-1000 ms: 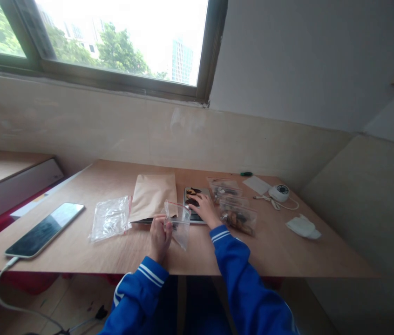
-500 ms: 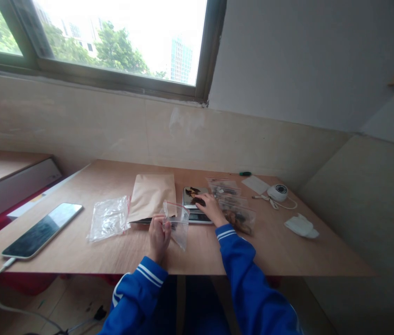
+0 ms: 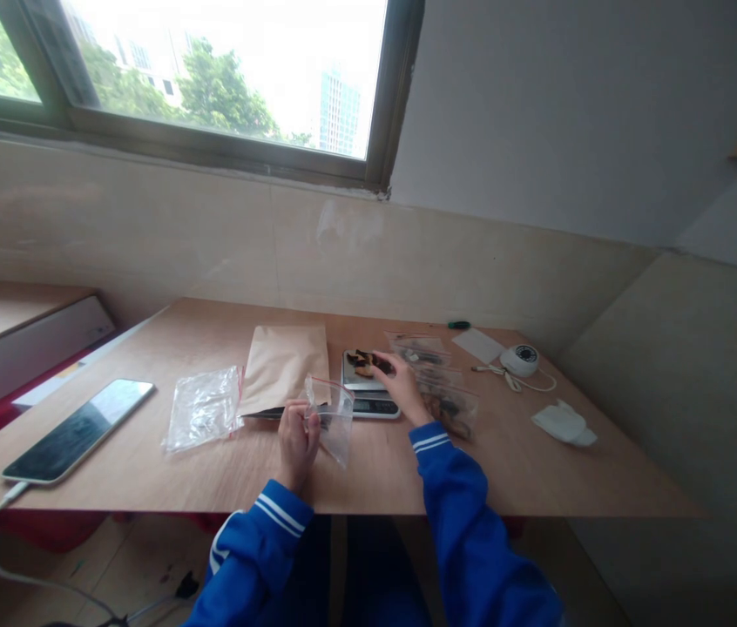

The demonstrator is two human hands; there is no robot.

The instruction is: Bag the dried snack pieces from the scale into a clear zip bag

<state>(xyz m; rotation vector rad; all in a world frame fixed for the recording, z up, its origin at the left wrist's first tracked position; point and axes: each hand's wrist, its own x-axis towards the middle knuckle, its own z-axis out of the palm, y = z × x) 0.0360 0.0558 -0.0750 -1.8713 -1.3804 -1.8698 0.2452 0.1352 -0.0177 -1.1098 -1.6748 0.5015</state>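
Note:
My left hand (image 3: pixel 297 442) pinches the rim of a small clear zip bag (image 3: pixel 333 416) with a red seal strip, holding it upright above the wooden table (image 3: pixel 146 470). My right hand (image 3: pixel 402 386) reaches over a small digital scale (image 3: pixel 367 389), its fingers on the dark dried pieces (image 3: pixel 364 359) lying on the scale's plate. A brown paper pouch (image 3: pixel 285 367) lies flat just left of the scale. Filled clear bags (image 3: pixel 442 390) lie to the right of my right hand.
A crumpled pile of empty clear bags (image 3: pixel 204 407) lies left of the pouch. A phone (image 3: pixel 81 428) with a white cable rests near the left front edge. A white round device (image 3: pixel 520 358), a paper slip (image 3: pixel 479 345) and a white cloth (image 3: pixel 563 424) lie at the right.
My right hand has shifted right and back across the scale, uncovering its front display. My left hand and its bag have stayed in place.

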